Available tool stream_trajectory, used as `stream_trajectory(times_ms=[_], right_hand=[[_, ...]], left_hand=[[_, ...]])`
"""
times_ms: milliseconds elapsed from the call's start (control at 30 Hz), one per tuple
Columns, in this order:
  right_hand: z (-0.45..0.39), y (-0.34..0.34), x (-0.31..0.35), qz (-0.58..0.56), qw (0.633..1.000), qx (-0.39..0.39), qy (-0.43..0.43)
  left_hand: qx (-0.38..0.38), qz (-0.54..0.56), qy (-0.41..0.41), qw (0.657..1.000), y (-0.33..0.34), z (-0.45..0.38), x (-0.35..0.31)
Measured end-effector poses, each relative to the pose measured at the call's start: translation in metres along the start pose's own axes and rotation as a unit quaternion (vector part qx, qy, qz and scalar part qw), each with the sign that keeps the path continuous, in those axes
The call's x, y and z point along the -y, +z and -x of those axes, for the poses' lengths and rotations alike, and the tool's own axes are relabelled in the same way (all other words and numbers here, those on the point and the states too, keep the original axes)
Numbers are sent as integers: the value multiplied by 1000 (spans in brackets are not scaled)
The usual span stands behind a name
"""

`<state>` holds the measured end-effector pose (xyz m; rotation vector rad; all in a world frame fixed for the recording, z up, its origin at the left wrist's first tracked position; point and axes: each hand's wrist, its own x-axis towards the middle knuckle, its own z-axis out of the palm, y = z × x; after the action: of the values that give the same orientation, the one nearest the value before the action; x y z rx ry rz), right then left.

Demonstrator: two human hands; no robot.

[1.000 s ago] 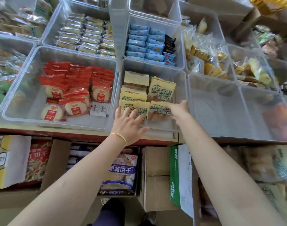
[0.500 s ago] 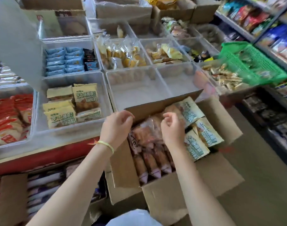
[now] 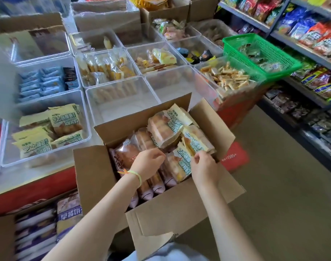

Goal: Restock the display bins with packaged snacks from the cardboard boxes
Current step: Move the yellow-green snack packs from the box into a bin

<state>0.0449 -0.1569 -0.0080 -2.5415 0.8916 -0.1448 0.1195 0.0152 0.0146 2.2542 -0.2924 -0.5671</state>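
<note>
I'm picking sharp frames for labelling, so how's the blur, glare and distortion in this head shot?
Head view: the hands and the open cardboard box are fairly sharp; the shelf packets at right smear with motion blur; daylight washes out the clear bins; the wide lens bows the edges.

- The yellow snack packs in the clear bin carry large green Chinese print; on the one standing at the back the top line begins 芝士, and the rest is too blurred to read.
- The same yellow-and-green packs in the open cardboard box bear the same green print, here tilted and smeared; one such pack is unreadable.
- A red sign just beside the box's right flap shows the white number 1985, with small characters before and after it too small to make out.
- A blue-and-cream bag under the counter reads 早餐饼.
</note>
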Motion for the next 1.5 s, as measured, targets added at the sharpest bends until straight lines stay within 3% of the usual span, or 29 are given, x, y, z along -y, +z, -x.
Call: stream_trajectory(times_ms=[167,333,533,633,700,800,867,967,1100,1167,1300,1433,1500], right_hand=[[5,16,-3,1,999,22,-26],[-4,7,-12,-121,992,38,2],[-7,-2,-15,-344,921,107,149],[-4,-5,-12,-331,928,109,135],[-2,-7,-9,-294,946,75,114],[-8,-12,-9,-244,963,-52,98],[-16,-10,-12,-195,972,-127,5],[-27,-7,-13,-146,969,-164,-110],[-18,-35,10,-303,939,-114,-112],[-8,-50,31,-368,921,-81,-97],[6,-52,76,-489,872,17,-32],[20,-44,120,-516,853,81,16],[26,-46,146,-553,812,185,-20]], left_hand=[[9,-13,-27,999,12,-1,2],[0,-25,-50,998,17,-2,10],[5,-6,-60,998,24,-5,9],[9,-3,-58,998,24,-5,6],[12,5,-58,998,23,-6,3],[8,25,-60,998,22,-7,-1],[5,41,-58,997,21,-5,-5],[-10,70,-53,996,18,-1,-12],[-27,196,-29,980,3,5,-17],[12,261,4,965,-9,9,-19],[83,415,52,904,-34,25,-18],[0,407,52,912,-72,46,3],[-41,425,60,902,-102,56,18]])
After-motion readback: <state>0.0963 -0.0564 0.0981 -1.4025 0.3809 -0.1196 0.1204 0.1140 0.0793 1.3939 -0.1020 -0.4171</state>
